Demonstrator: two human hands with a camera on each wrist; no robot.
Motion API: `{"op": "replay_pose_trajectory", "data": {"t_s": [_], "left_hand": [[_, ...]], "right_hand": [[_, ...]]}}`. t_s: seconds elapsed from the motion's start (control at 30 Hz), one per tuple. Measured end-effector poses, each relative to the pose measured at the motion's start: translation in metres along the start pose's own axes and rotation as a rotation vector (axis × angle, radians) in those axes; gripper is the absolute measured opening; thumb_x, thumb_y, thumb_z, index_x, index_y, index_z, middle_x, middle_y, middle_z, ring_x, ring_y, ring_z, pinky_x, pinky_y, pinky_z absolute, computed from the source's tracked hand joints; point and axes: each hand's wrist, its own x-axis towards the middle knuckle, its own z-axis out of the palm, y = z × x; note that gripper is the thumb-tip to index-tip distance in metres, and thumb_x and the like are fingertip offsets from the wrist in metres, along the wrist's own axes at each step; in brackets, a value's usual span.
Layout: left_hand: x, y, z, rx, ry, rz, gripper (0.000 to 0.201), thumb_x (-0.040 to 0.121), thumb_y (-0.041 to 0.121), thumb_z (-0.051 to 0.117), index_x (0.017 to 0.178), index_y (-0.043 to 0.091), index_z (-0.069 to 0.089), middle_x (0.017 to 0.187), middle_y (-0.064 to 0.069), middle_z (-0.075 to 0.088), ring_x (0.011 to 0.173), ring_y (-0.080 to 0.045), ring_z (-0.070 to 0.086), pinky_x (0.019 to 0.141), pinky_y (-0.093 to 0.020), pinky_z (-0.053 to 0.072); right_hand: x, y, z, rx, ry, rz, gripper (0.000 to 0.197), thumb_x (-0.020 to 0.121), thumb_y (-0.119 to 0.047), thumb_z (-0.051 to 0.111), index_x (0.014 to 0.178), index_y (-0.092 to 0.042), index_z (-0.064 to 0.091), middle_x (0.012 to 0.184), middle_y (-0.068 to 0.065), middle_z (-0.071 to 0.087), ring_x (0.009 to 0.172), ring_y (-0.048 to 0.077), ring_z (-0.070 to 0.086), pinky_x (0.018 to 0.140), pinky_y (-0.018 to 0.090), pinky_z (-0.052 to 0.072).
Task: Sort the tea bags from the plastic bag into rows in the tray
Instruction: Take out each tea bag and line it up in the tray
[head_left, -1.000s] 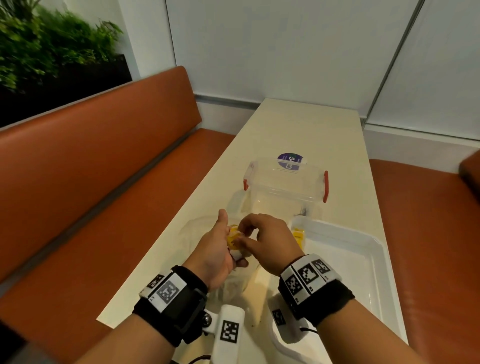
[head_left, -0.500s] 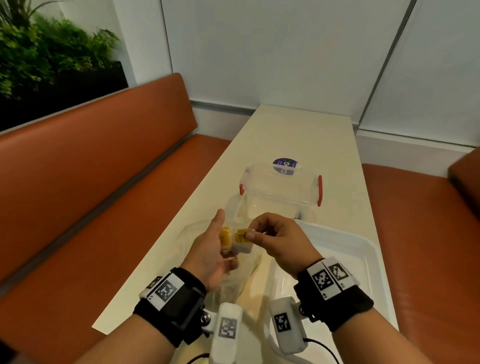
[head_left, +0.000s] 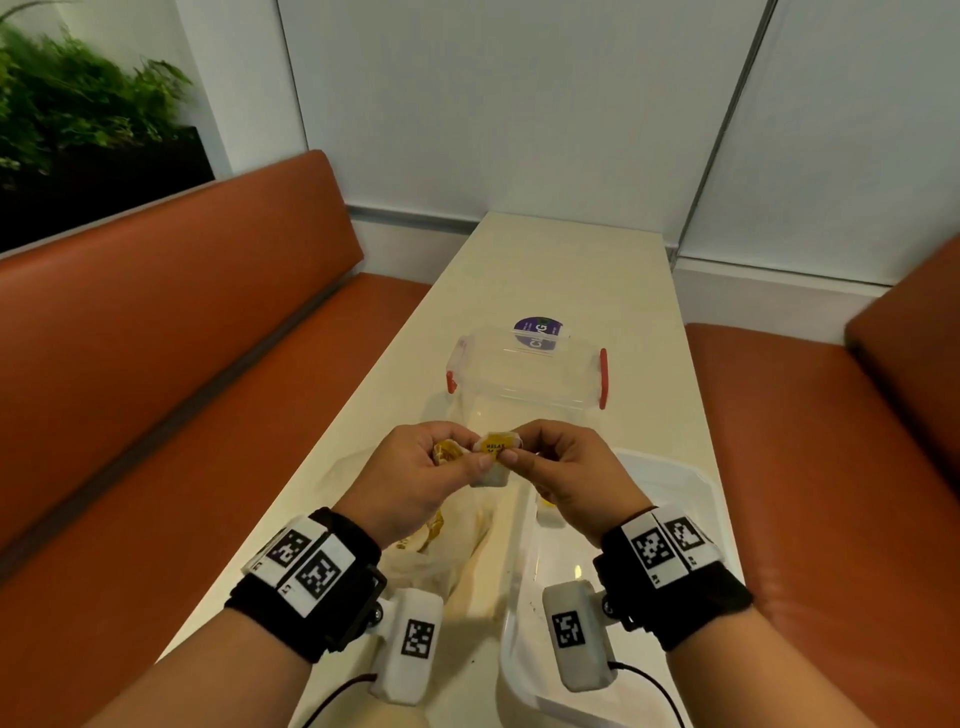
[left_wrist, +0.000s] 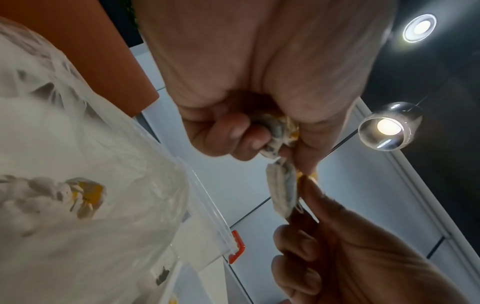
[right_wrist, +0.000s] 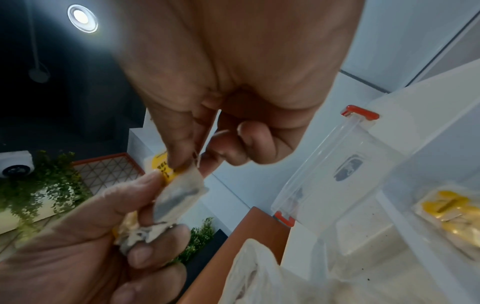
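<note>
Both hands are raised above the clear plastic bag (head_left: 457, 545), which lies on the table with several tea bags (left_wrist: 83, 195) inside. My left hand (head_left: 457, 457) grips a crumpled tea bag (left_wrist: 278, 131) in its curled fingers. My right hand (head_left: 511, 449) pinches the yellow tag (right_wrist: 166, 166) of a second tea bag (head_left: 491, 475), whose pouch hangs between the hands. The left thumb touches that bag too. The white tray (head_left: 691, 483) lies to the right, with yellow-tagged tea bags (right_wrist: 451, 214) at its near-left corner, mostly hidden by my right hand in the head view.
A clear lidded box (head_left: 524, 374) with red latches stands just beyond the hands, with a purple round sticker (head_left: 537, 332) behind it. Orange bench seats (head_left: 156, 389) run along both sides of the narrow white table (head_left: 561, 270).
The right hand pulled one tea bag a little away from the left, then the hands closed up again. The left fingers have curled tighter round their own bag.
</note>
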Motion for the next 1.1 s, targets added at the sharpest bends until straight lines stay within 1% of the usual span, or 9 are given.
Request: {"op": "replay_pose_trajectory", "data": {"t_s": [0.13, 0.23, 0.33, 0.4, 0.57, 0.63, 0.8, 0.93, 1.1], "left_hand": [[-0.002, -0.01, -0.004, 0.01, 0.037, -0.027, 0.009, 0.085, 0.018, 0.071, 0.092, 0.013, 0.07, 0.047, 0.013, 0.045, 0.038, -0.002, 0.035, 0.042, -0.012, 0.031], [-0.004, -0.021, -0.012, 0.016, 0.068, -0.064, 0.008, 0.084, 0.023, 0.073, 0.089, 0.017, 0.07, 0.048, 0.011, 0.043, 0.041, -0.005, 0.031, 0.043, -0.018, 0.03], [-0.006, -0.03, -0.017, 0.013, 0.071, -0.086, 0.009, 0.083, 0.024, 0.073, 0.087, 0.018, 0.07, 0.051, 0.009, 0.043, 0.043, -0.01, 0.032, 0.044, -0.022, 0.03], [-0.006, -0.034, -0.018, 0.001, 0.066, -0.105, 0.009, 0.083, 0.023, 0.073, 0.087, 0.016, 0.07, 0.05, 0.011, 0.043, 0.042, -0.008, 0.032, 0.044, -0.021, 0.03], [-0.006, -0.04, -0.023, 0.002, 0.066, -0.113, 0.01, 0.083, 0.021, 0.073, 0.088, 0.014, 0.069, 0.049, 0.009, 0.042, 0.041, -0.009, 0.031, 0.042, -0.02, 0.03], [-0.007, -0.041, -0.025, 0.018, 0.072, -0.105, 0.009, 0.083, 0.022, 0.073, 0.087, 0.015, 0.069, 0.049, 0.009, 0.042, 0.042, -0.009, 0.031, 0.043, -0.02, 0.031], [-0.008, -0.042, -0.027, 0.027, 0.083, -0.104, 0.008, 0.082, 0.022, 0.073, 0.085, 0.015, 0.07, 0.05, 0.007, 0.043, 0.044, -0.009, 0.033, 0.044, -0.019, 0.032], [-0.008, -0.044, -0.028, 0.029, 0.081, -0.108, 0.007, 0.082, 0.024, 0.074, 0.082, 0.019, 0.07, 0.056, 0.0, 0.044, 0.047, -0.012, 0.033, 0.045, -0.022, 0.032], [-0.008, -0.043, -0.024, 0.016, 0.074, -0.112, 0.008, 0.083, 0.021, 0.073, 0.084, 0.014, 0.069, 0.051, 0.009, 0.047, 0.044, -0.005, 0.036, 0.045, -0.018, 0.033]], "right_hand": [[0.001, 0.031, -0.022, -0.028, 0.147, 0.118, 0.008, 0.089, -0.01, 0.065, 0.083, -0.013, 0.068, 0.053, -0.012, 0.054, 0.048, 0.006, 0.042, 0.05, 0.019, 0.036], [-0.002, 0.073, -0.044, -0.179, 0.252, 0.272, 0.008, 0.089, -0.012, 0.064, 0.082, -0.016, 0.066, 0.061, -0.006, 0.06, 0.052, 0.012, 0.047, 0.057, 0.029, 0.04], [-0.002, 0.112, -0.054, -0.333, 0.237, 0.436, 0.013, 0.088, -0.017, 0.065, 0.077, -0.024, 0.063, 0.075, 0.002, 0.066, 0.057, 0.013, 0.051, 0.066, 0.032, 0.043], [0.001, 0.127, -0.052, -0.397, 0.197, 0.515, 0.012, 0.089, -0.023, 0.065, 0.078, -0.027, 0.062, 0.082, 0.003, 0.067, 0.063, 0.014, 0.054, 0.07, 0.031, 0.046], [0.014, 0.137, -0.04, -0.461, 0.162, 0.561, 0.006, 0.089, -0.028, 0.064, 0.083, -0.028, 0.064, 0.092, 0.001, 0.069, 0.088, 0.022, 0.064, 0.087, 0.037, 0.051], [0.018, 0.137, -0.037, -0.49, 0.16, 0.568, 0.004, 0.089, -0.03, 0.064, 0.086, -0.028, 0.065, 0.094, 0.0, 0.069, 0.091, 0.02, 0.063, 0.085, 0.033, 0.049], [0.021, 0.137, -0.034, -0.549, 0.19, 0.631, 0.014, 0.09, -0.031, 0.063, 0.1, -0.024, 0.068, 0.1, -0.001, 0.068, 0.093, 0.017, 0.06, 0.079, 0.026, 0.042], [0.024, 0.139, -0.034, -0.59, 0.227, 0.659, 0.015, 0.088, -0.032, 0.064, 0.1, -0.023, 0.067, 0.102, 0.0, 0.068, 0.092, 0.018, 0.059, 0.077, 0.024, 0.041], [0.025, 0.14, -0.033, -0.617, 0.241, 0.673, 0.013, 0.087, -0.033, 0.064, 0.094, -0.022, 0.066, 0.1, 0.001, 0.068, 0.087, 0.017, 0.058, 0.074, 0.025, 0.041]]}}
